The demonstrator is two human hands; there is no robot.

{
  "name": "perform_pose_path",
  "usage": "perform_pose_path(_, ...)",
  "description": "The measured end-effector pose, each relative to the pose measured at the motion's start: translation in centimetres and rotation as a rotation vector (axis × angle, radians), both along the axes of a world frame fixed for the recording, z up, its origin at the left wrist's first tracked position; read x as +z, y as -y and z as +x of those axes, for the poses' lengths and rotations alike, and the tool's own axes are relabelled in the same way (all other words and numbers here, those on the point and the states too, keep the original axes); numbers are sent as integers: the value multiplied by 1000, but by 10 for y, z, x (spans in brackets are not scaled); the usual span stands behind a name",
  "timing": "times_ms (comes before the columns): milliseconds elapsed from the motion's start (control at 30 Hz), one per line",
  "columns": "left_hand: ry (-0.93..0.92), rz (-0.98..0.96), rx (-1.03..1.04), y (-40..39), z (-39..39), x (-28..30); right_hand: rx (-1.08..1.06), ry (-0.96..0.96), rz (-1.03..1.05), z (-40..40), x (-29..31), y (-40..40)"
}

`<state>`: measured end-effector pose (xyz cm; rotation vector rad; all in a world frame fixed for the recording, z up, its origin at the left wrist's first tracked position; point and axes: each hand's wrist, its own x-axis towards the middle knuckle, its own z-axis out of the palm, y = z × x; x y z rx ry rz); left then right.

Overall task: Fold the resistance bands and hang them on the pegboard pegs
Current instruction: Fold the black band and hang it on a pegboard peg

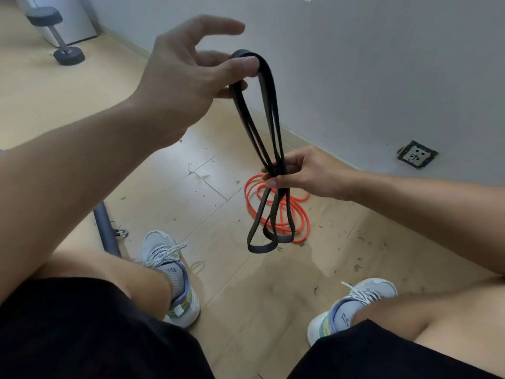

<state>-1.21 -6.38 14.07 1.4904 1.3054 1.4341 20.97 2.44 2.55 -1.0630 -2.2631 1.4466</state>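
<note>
My left hand [188, 77] pinches the top fold of the black resistance band [269, 116] at upper centre of the frame; my right hand [303, 173] has a closed grip round its gathered strands lower down. An orange band [299, 212] lies coiled on the floor [169, 187] beneath.

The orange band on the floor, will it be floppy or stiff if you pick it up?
Probably floppy: the orange band lies in loose, uneven coils on the floor. It looks thin, so likely light. It would probably dangle, as the black band does.
</note>
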Motion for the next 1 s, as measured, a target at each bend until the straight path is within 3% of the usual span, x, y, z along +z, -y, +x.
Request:
perform_pose_path(167,-135,29,-7,0,9,0,33,15,-13,-1,-9,3)
perform_pose_path(833,-182,15,-68,3,20,-2,73,135,83,-16,-15,13)
perform_pose_path(1000,-180,1,-82,1,24,-5,99,138,24,-22,-19,20)
